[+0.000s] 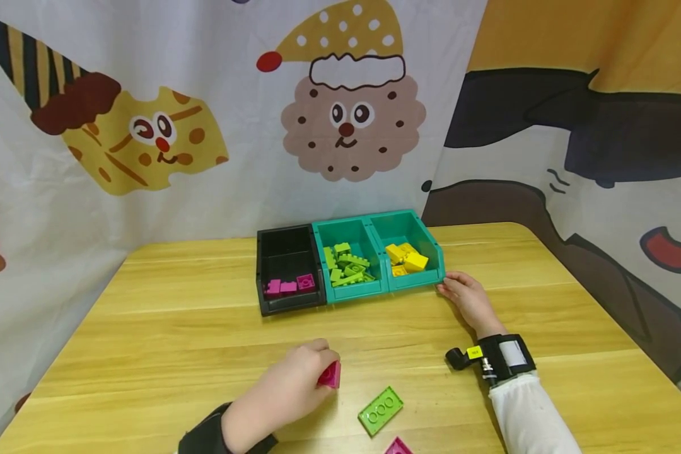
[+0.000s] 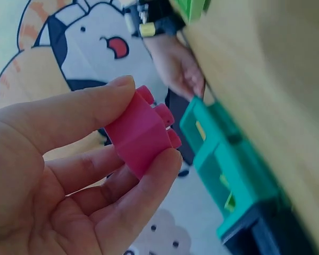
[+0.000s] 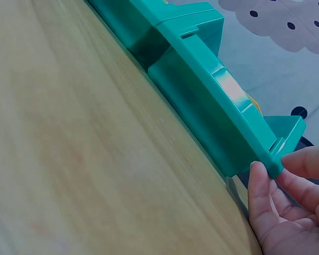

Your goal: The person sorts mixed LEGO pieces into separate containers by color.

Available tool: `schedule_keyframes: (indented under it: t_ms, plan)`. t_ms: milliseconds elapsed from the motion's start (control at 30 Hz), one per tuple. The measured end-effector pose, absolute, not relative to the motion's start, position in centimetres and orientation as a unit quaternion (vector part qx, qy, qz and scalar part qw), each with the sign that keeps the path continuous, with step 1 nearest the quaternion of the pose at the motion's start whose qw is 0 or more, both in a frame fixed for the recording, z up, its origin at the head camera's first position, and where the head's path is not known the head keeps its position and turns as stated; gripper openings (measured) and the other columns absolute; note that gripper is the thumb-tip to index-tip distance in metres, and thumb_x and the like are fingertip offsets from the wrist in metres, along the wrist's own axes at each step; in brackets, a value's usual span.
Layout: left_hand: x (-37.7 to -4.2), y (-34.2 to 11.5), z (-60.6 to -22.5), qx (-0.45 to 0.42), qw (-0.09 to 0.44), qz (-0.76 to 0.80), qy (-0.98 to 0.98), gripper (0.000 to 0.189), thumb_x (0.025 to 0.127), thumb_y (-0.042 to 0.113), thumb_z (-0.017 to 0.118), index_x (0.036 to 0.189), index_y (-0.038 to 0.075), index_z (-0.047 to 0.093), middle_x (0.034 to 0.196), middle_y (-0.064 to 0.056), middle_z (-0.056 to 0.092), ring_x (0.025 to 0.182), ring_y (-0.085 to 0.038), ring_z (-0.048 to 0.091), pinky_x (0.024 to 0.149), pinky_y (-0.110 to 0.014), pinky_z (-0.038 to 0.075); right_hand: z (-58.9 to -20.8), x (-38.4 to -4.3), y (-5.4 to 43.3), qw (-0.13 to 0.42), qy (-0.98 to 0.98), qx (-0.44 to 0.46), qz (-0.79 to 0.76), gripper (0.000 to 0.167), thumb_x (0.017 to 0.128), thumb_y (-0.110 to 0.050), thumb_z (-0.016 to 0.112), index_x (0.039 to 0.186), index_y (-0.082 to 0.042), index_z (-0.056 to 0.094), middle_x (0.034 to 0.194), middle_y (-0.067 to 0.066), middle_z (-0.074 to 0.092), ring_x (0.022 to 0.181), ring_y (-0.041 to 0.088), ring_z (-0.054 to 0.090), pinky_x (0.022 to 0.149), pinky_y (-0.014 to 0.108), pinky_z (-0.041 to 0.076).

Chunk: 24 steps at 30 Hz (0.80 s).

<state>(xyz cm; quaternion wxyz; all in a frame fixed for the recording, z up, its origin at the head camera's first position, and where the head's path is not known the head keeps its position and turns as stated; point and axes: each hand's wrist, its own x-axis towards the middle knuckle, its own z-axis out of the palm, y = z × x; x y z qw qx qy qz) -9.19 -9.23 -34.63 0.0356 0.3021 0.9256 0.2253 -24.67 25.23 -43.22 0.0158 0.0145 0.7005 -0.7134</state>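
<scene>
My left hand (image 1: pixel 292 388) pinches a pink toy building brick (image 2: pixel 141 133) between thumb and fingers, above the table's near part. Its studs face away from the palm in the left wrist view. My right hand (image 1: pixel 470 301) grips the front right corner of the right-hand teal bin (image 3: pixel 202 111), thumb on one side and fingers on the other. That bin holds yellow bricks (image 1: pixel 414 261). Beside it, the middle teal bin (image 1: pixel 357 292) contains several lime green bricks (image 1: pixel 349 265). In the black bin (image 1: pixel 289 304) on the left lie pink bricks (image 1: pixel 305 282).
A flat green brick (image 1: pixel 381 411) lies on the wooden table (image 1: pixel 164 353), right of my left hand. Another pink brick (image 1: pixel 398 446) is cut off by the bottom edge of the head view. Behind the table hangs a cartoon-printed curtain (image 1: pixel 238 126).
</scene>
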Motion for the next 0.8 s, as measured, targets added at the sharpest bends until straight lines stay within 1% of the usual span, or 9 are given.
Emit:
schedule_keyframes:
  t_ms: [133, 267, 400, 467, 533, 633, 700, 800]
  plan:
    - [-10.3, -10.2, -33.6, 0.277, -0.006, 0.24, 0.93, 0.025, 0.074, 0.004, 0.076, 0.096, 0.001, 0.066, 0.082, 0.0, 0.056, 0.07, -0.009, 0.05, 0.059, -0.017, 0.045, -43.3, -24.7, 25.2, 0.016, 0.703, 0.016, -0.711, 0.032, 0.099, -0.009, 0.045, 0.122, 0.014, 0.04, 0.092, -0.006, 0.055, 0.086, 0.001, 0.059, 0.082, 0.015, 0.049]
    - [-11.3, -11.0, -33.0, 0.238, -0.045, 0.237, 0.941, 0.029, 0.073, 0.006, 0.08, 0.097, 0.0, 0.066, 0.084, -0.003, 0.058, 0.072, -0.012, 0.053, 0.063, -0.022, 0.051, -43.5, -24.8, 25.1, 0.014, 0.698, 0.016, -0.716, 0.028, 0.099, -0.007, 0.045, 0.118, 0.012, 0.043, 0.092, -0.005, 0.055, 0.085, 0.002, 0.059, 0.081, 0.015, 0.05]
    - [-12.4, -11.5, -33.0, 0.202, -0.059, 0.24, 0.948, 0.032, 0.073, 0.009, 0.081, 0.101, 0.001, 0.066, 0.088, -0.006, 0.061, 0.076, -0.015, 0.057, 0.068, -0.027, 0.055, -43.5, -24.8, 25.0, 0.014, 0.698, 0.014, -0.716, 0.027, 0.099, -0.007, 0.045, 0.118, 0.011, 0.043, 0.091, -0.006, 0.055, 0.085, 0.002, 0.059, 0.081, 0.015, 0.05]
    - [-13.0, -11.7, -33.1, 0.191, -0.065, 0.242, 0.949, 0.034, 0.074, 0.009, 0.08, 0.104, 0.0, 0.066, 0.095, -0.011, 0.065, 0.084, -0.022, 0.062, 0.073, -0.032, 0.056, -43.5, -24.8, 25.0, 0.013, 0.698, 0.015, -0.716, 0.028, 0.099, -0.007, 0.045, 0.119, 0.013, 0.042, 0.091, -0.006, 0.055, 0.085, 0.002, 0.059, 0.081, 0.015, 0.05]
    - [-13.8, -11.8, -33.2, 0.184, -0.07, 0.242, 0.95, 0.038, 0.075, 0.01, 0.079, 0.108, -0.002, 0.065, 0.1, -0.015, 0.065, 0.089, -0.026, 0.063, 0.076, -0.036, 0.056, -43.5, -24.9, 25.1, 0.014, 0.701, 0.014, -0.713, 0.029, 0.099, -0.008, 0.044, 0.119, 0.013, 0.041, 0.091, -0.006, 0.055, 0.085, 0.001, 0.059, 0.081, 0.015, 0.05]
    - [-15.3, -11.9, -33.2, 0.172, -0.078, 0.236, 0.953, 0.04, 0.078, 0.011, 0.077, 0.112, -0.003, 0.063, 0.105, -0.017, 0.064, 0.094, -0.029, 0.063, 0.08, -0.039, 0.055, -43.4, -24.8, 25.1, 0.015, 0.696, 0.017, -0.717, 0.03, 0.099, -0.007, 0.045, 0.119, 0.014, 0.04, 0.091, -0.005, 0.054, 0.085, 0.002, 0.059, 0.081, 0.015, 0.05]
    - [-16.6, -12.0, -33.3, 0.164, -0.081, 0.234, 0.955, 0.041, 0.08, 0.011, 0.075, 0.115, -0.002, 0.06, 0.104, -0.017, 0.063, 0.088, -0.026, 0.062, 0.079, -0.038, 0.055, -43.4, -24.8, 25.1, 0.014, 0.696, 0.017, -0.717, 0.029, 0.099, -0.007, 0.044, 0.119, 0.013, 0.041, 0.091, -0.006, 0.055, 0.085, 0.001, 0.059, 0.081, 0.015, 0.049]
    - [-18.6, -12.2, -33.4, 0.148, -0.088, 0.234, 0.957, 0.038, 0.083, 0.009, 0.072, 0.117, 0.0, 0.058, 0.104, -0.018, 0.062, 0.087, -0.027, 0.06, 0.08, -0.039, 0.054, -43.3, -24.7, 25.1, 0.014, 0.696, 0.016, -0.718, 0.028, 0.099, -0.007, 0.044, 0.119, 0.012, 0.042, 0.091, -0.006, 0.055, 0.085, 0.002, 0.059, 0.081, 0.015, 0.05]
